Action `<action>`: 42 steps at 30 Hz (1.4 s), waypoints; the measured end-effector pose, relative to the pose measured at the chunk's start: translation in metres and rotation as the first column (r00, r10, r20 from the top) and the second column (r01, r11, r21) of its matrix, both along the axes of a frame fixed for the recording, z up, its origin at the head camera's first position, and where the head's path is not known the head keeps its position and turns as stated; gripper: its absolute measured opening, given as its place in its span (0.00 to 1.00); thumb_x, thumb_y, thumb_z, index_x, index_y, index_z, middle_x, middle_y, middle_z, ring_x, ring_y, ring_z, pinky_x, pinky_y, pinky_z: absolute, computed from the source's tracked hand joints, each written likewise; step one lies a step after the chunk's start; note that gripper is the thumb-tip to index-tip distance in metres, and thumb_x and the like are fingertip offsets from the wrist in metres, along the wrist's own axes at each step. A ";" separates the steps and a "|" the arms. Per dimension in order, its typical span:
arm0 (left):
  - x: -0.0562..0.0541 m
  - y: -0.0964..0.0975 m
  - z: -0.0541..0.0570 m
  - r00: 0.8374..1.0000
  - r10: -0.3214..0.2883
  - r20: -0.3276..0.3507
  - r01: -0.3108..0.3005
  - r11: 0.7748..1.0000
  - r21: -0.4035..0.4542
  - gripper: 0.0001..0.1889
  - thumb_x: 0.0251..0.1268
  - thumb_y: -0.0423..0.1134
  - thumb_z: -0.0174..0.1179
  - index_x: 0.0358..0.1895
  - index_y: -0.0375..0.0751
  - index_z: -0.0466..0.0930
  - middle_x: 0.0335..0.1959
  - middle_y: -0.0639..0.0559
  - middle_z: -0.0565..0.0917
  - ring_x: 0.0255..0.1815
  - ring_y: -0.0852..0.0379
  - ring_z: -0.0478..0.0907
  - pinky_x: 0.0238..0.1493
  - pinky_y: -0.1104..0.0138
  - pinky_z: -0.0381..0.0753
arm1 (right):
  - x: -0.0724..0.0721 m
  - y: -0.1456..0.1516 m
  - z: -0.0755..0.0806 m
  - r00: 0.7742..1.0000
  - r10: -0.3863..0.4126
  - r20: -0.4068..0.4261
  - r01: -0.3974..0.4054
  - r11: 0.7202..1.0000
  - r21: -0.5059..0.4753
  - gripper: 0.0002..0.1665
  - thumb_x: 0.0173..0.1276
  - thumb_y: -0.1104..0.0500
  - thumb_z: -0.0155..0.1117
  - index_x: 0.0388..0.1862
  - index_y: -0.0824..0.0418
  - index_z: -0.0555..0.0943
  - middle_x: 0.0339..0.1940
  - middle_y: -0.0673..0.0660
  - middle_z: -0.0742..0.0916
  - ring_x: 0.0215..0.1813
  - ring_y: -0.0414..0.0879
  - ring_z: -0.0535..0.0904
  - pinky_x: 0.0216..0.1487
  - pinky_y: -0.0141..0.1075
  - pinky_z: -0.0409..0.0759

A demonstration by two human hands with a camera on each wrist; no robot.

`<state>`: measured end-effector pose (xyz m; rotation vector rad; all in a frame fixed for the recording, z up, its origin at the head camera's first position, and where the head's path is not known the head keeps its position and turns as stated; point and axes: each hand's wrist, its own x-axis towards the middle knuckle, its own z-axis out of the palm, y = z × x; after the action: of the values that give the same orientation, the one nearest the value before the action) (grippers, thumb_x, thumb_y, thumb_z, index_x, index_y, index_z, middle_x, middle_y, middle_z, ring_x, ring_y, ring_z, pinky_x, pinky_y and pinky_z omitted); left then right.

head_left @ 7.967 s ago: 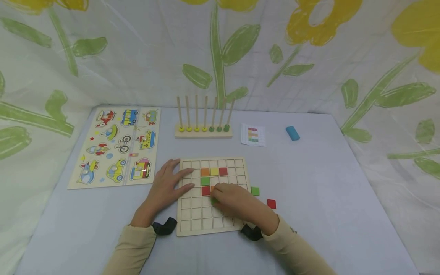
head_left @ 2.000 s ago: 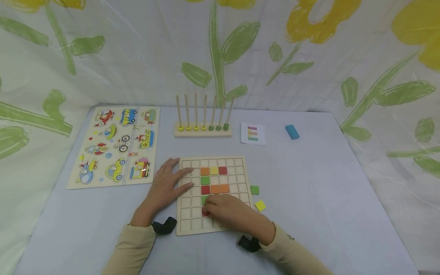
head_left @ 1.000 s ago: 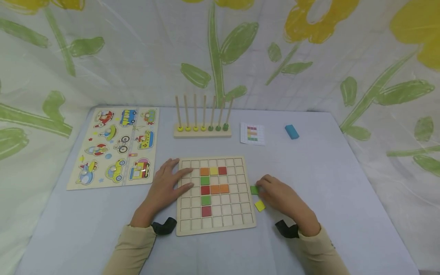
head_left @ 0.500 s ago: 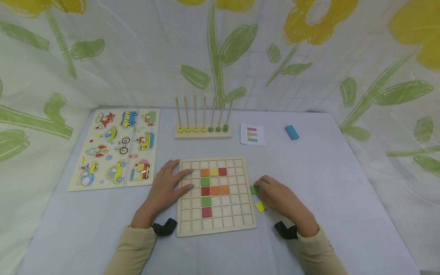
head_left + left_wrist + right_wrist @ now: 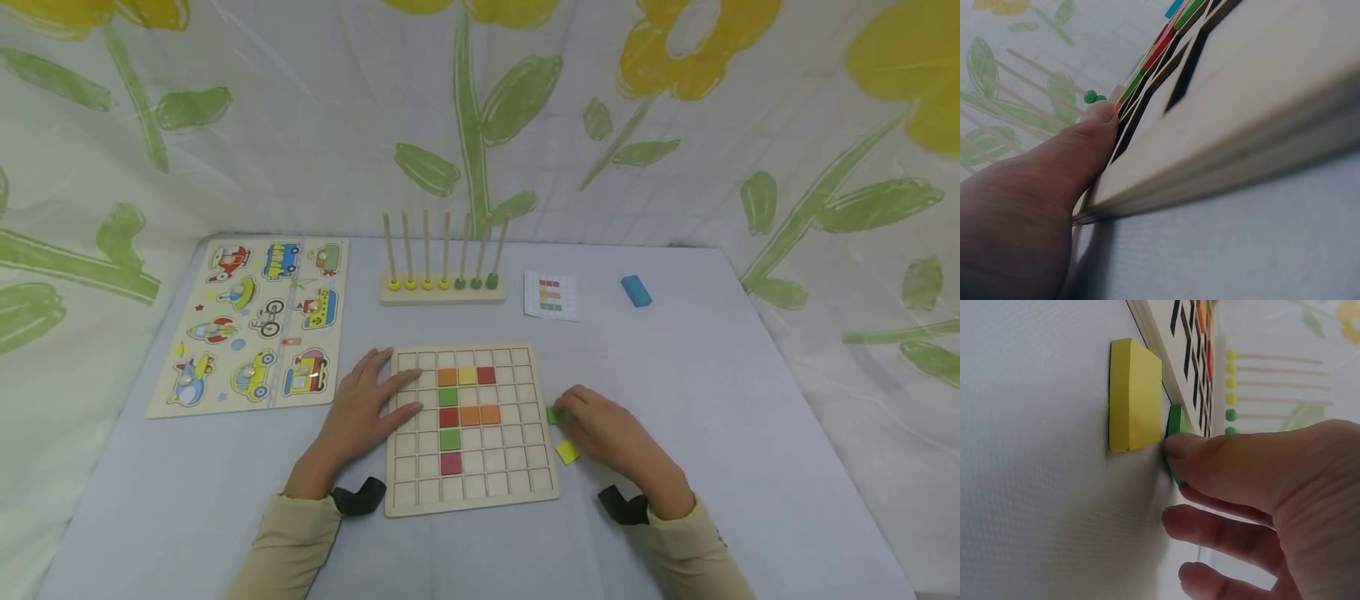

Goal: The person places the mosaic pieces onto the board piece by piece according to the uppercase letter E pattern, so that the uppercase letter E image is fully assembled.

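Observation:
A wooden grid board (image 5: 517, 479) lies in front of me, with orange, yellow, red and green square tiles in some of its cells. My left hand (image 5: 360, 408) rests on the board's left edge, fingers spread, thumb over the outer cells. In the left wrist view its thumb (image 5: 1079, 150) lies along the board's rim. To the right of the board, my right hand (image 5: 611, 429) pinches a loose green tile (image 5: 1175, 419) by the board's edge, its index finger mostly hidden behind the thumb. Close to this hand a yellow tile (image 5: 567, 452) lies on the table.
Behind the board stand a peg rack (image 5: 442, 296) with yellow and green beads, a small printed pattern card (image 5: 551, 296) and a blue block (image 5: 637, 291). A vehicle puzzle board (image 5: 251, 325) lies at the left. A flowered white curtain (image 5: 337, 125) hangs behind the table.
Since eight seconds ago, orange tiles and a red tile have been set on the board. The right hand has since moved right, off the board, to the green tile. The left hand stays put.

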<state>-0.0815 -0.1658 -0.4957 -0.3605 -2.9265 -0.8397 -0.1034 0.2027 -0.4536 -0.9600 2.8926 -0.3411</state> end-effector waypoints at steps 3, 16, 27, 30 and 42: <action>0.000 0.000 0.000 1.000 0.002 -0.001 -0.002 1.000 0.000 0.29 0.61 0.61 0.59 0.65 0.60 0.72 0.74 0.43 0.58 0.77 0.40 0.45 0.70 0.39 0.49 | 0.001 0.000 0.001 0.998 0.020 -0.053 -0.021 1.000 -0.008 0.12 0.62 0.64 0.68 0.44 0.55 0.79 0.46 0.47 0.82 0.48 0.38 0.80 0.47 0.32 0.81; 0.000 -0.001 -0.003 1.000 0.005 0.008 -0.005 1.000 0.002 0.29 0.61 0.62 0.59 0.65 0.60 0.72 0.74 0.44 0.58 0.77 0.42 0.44 0.71 0.40 0.48 | 0.018 -0.032 0.008 0.985 0.166 -0.046 -0.169 0.982 -0.080 0.13 0.61 0.58 0.70 0.44 0.52 0.79 0.45 0.43 0.80 0.44 0.33 0.78 0.44 0.26 0.80; -0.001 -0.002 -0.002 1.000 -0.011 0.004 0.011 1.000 -0.001 0.30 0.63 0.62 0.57 0.68 0.60 0.68 0.77 0.49 0.53 0.78 0.43 0.42 0.71 0.40 0.48 | 0.030 -0.067 0.005 0.934 0.351 -0.072 -0.355 0.933 -0.061 0.11 0.63 0.55 0.69 0.43 0.53 0.79 0.40 0.44 0.80 0.39 0.35 0.76 0.41 0.24 0.78; -0.002 -0.002 -0.001 1.000 -0.017 0.006 0.017 1.000 0.000 0.29 0.65 0.61 0.55 0.68 0.59 0.69 0.77 0.48 0.54 0.78 0.43 0.43 0.71 0.42 0.48 | 0.034 -0.075 0.002 0.927 0.375 -0.031 -0.376 0.923 -0.076 0.10 0.64 0.55 0.67 0.43 0.52 0.80 0.42 0.44 0.81 0.42 0.35 0.77 0.44 0.23 0.77; -0.001 -0.001 0.000 1.000 -0.014 0.025 0.014 1.000 0.006 0.28 0.67 0.62 0.52 0.67 0.60 0.69 0.76 0.49 0.55 0.78 0.43 0.44 0.72 0.43 0.47 | 0.038 -0.084 -0.003 0.922 0.376 -0.091 -0.382 0.922 -0.064 0.08 0.66 0.55 0.65 0.43 0.52 0.80 0.42 0.44 0.80 0.41 0.35 0.76 0.43 0.25 0.77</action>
<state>-0.0827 -0.1670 -0.4956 -0.3730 -2.9477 -0.8606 -0.0650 0.1185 -0.4565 -1.5442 2.6850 -0.3977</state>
